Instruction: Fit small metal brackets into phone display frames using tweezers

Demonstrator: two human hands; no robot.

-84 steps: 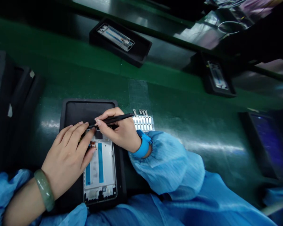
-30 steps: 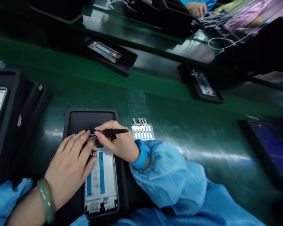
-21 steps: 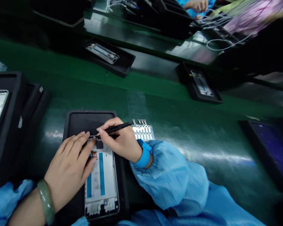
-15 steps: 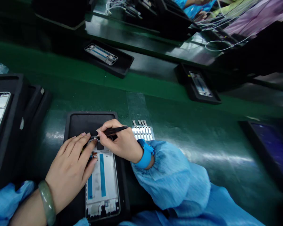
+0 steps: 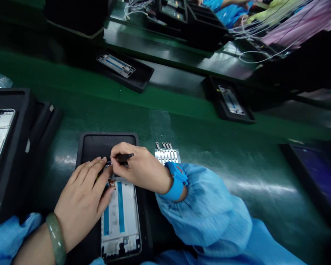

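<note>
A phone frame (image 5: 131, 209) with a pale inner plate and two blue strips lies in a black foam tray (image 5: 110, 138). My left hand (image 5: 84, 191) lies flat across the frame's upper left, fingers stretched and fingertips at its top edge. My right hand (image 5: 139, 165) is closed in a pinch around a slim black tool that looks like tweezers (image 5: 124, 157). Its tip is hidden behind my fingers, by the top edge of the frame. A small orange flex connector (image 5: 111, 183) shows beside my left thumb.
Right of the tray, a clear sheet carries several small metal pieces (image 5: 167, 152). Stacked black trays (image 5: 24, 121) with a phone frame stand on the left. Two trays with phone frames (image 5: 116, 64) (image 5: 231, 99) sit farther back. Another tray (image 5: 314, 176) is at right; cables and co-workers' sleeves are behind.
My right hand has shifted slightly left over the frame's top edge, and the tweezers now point more toward me, with less showing. My left hand keeps its place on the frame.
</note>
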